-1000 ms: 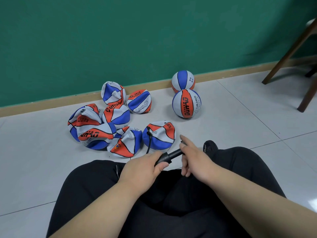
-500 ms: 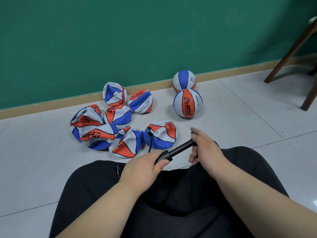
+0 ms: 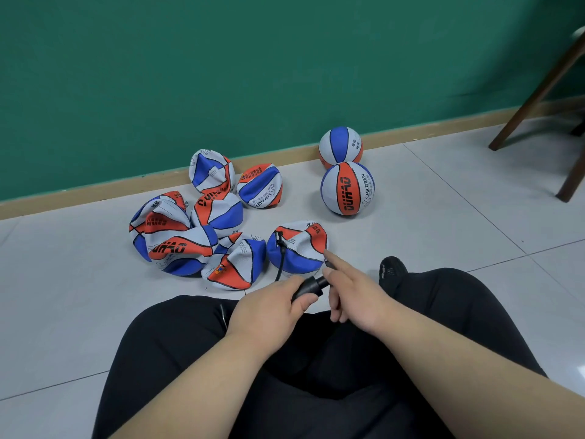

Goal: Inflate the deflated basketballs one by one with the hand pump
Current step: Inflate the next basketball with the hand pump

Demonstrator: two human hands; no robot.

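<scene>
Pump (image 3: 311, 285) held just in front of flat ball (image 3: 297, 248), so hose (image 3: 280, 259) reaches. One end gripped by left hand (image 3: 272, 307) for steadiness; other end gripped by right hand (image 3: 354, 293) for pushing. Round balls (image 3: 347, 188) set behind flat ball, likely done.

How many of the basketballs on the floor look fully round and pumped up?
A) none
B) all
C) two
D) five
C: only the far round ball and the near round ball are full; the crumpled balls lie caved in.
</scene>
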